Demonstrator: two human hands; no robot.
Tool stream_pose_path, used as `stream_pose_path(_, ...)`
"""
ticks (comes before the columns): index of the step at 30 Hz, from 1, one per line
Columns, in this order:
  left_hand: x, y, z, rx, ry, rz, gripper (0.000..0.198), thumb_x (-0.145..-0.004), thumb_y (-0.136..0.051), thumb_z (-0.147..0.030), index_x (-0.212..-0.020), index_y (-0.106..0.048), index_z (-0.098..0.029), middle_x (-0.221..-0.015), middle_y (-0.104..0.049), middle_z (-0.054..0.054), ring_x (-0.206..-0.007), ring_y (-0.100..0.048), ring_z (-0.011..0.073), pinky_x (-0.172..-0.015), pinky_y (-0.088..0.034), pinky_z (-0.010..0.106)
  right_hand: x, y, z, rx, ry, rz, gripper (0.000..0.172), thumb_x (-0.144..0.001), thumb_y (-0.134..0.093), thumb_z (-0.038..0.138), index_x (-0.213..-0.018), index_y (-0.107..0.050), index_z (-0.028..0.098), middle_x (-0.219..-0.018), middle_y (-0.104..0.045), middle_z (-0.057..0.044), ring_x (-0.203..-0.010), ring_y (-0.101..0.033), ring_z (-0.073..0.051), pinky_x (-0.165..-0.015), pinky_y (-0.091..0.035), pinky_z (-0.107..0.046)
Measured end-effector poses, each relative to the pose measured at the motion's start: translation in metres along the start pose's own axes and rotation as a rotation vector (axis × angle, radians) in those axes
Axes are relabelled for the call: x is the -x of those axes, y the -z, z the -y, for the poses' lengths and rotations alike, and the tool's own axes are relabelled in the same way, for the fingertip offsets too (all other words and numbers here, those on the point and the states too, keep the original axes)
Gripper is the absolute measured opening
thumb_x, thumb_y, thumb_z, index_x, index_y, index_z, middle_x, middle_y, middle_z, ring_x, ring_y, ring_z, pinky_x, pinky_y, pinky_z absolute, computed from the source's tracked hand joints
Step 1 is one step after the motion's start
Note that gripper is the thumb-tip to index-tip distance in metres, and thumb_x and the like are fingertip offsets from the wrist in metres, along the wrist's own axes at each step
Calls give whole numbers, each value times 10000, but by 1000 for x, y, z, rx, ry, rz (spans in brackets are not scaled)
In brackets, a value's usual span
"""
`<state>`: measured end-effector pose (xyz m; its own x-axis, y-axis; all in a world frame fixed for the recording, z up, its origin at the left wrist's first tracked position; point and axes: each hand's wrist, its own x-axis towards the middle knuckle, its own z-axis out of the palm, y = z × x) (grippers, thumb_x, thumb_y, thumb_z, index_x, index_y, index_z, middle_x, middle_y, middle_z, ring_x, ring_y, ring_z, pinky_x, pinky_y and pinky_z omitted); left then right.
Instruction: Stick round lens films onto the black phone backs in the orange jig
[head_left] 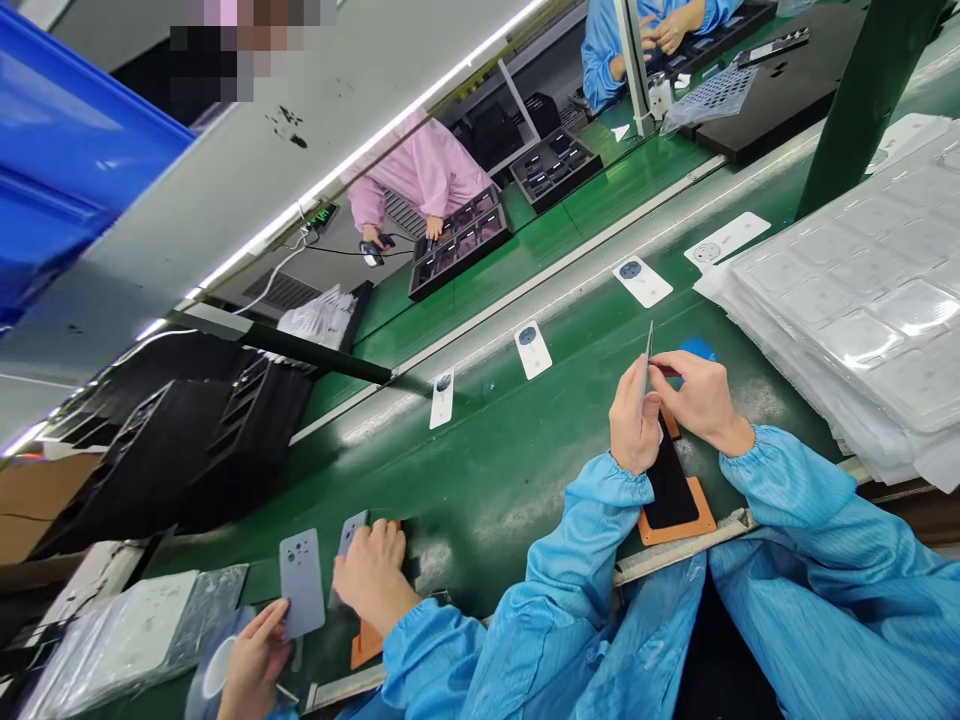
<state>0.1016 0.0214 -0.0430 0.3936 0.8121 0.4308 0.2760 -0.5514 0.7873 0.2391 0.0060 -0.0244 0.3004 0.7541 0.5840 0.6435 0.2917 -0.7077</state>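
My left hand (pixel 634 425) holds a thin phone back cover (pixel 646 365), seen almost edge-on and upright. The fingertips of my right hand (pixel 697 395) are pinched together against the cover's upper part; whatever they grip is too small to make out. Below both hands lies an orange fixture (pixel 701 505) with a black pad (pixel 670 490) on it, partly hidden by my left hand. Behind my right hand a blue round piece (pixel 697 348) shows on the green belt.
Several white cards with dark rings (pixel 533 350) lie along the green belt (pixel 480 480). Clear plastic trays (pixel 862 280) are stacked at right. At left, a co-worker's hands (pixel 375 570) handle a grey phone back cover (pixel 302 580). Across the belt, people work beside black trays (pixel 461 245).
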Motion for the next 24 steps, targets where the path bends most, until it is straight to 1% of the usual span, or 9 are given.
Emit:
stream_pose_path(6, 7, -2, -12, 2, -68, 7, 676, -1054, -363, -620, -1554, -474, -178, -1545, -543, 174, -1433, -548, 292, -1194, -486, 463, 3, 3, 7, 31, 12, -29, 211, -967, -546, 257, -836, -699, 196, -808, -747, -45, -704, -684, -167, -640, -499, -284)
stream_pose_path(10, 12, -5, -5, 105, 130, -69, 656, -1029, -420, -650, -1466, -586, -191, -1432, -651, 159, -1363, -619, 292, -1147, -541, 450, 1, 0, 2, 29, 4, 11, 160, -894, -571, 214, -754, -647, 202, -753, -711, -31, -654, -643, -151, -619, -469, -274)
stream_pose_path(12, 11, -1, 3, 197, 275, -184, 662, -1028, -395, -673, -1420, -620, -190, -1340, -708, 157, -1273, -685, 287, -1088, -588, 457, -5, 0, -18, 69, -47, 33, 114, -837, -606, 209, -729, -641, 207, -725, -704, -23, -625, -624, -154, -605, -453, -281)
stream_pose_path(14, 8, 12, 10, 325, 374, -298, 676, -1034, -382, -674, -1468, -562, -188, -1323, -714, 163, -1186, -732, 277, -1011, -632, 464, -12, 4, -48, 160, -130, 62, 146, -811, -641, 234, -666, -627, 218, -632, -665, -14, -554, -571, -155, -570, -414, -294)
stream_pose_path(16, 10, 30, 15, 432, 417, -362, 685, -1023, -447, -664, -1526, -490, -201, -1369, -690, 168, -1150, -747, 268, -975, -647, 466, -18, 11, -81, 254, -187, 109, 302, -810, -680, 283, -538, -557, 236, -471, -531, 1, -460, -462, -141, -537, -357, -308)
stream_pose_path(18, 19, 50, 16, 459, 437, -363, 666, -991, -554, -639, -1495, -535, -204, -1363, -698, 162, -1156, -744, 272, -979, -647, 461, -21, 22, -102, 307, -198, 151, 451, -813, -710, 315, -445, -455, 259, -379, -368, 19, -418, -370, -125, -527, -325, -320)
stream_pose_path(20, 33, 66, 13, 324, 391, -258, 544, -1007, -567, -575, -1386, -652, -193, -1283, -742, 144, -1152, -745, 270, -1003, -639, 448, -20, 35, -104, 332, -196, 170, 481, -826, -715, 314, -444, -426, 264, -377, -334, 22, -420, -359, -124, -524, -324, -324)
stream_pose_path(21, 41, 71, 10, 235, 324, -161, 482, -1024, -556, -532, -1340, -692, -194, -1264, -753, 136, -1168, -739, 271, -1035, -625, 447, -17, 42, -97, 334, -181, 183, 442, -839, -707, 307, -478, -458, 257, -402, -385, 14, -432, -390, -131, -520, -335, -323)
stream_pose_path(24, 60, 80, 0, -34, 20, 192, 400, -1062, -515, -385, -1395, -669, -226, -1405, -687, 127, -1311, -667, 266, -1157, -547, 436, -2, 58, -54, 232, -8, 288, 108, -888, -670, 281, -794, -675, 228, -714, -692, -28, -612, -624, -172, -569, -476, -316)
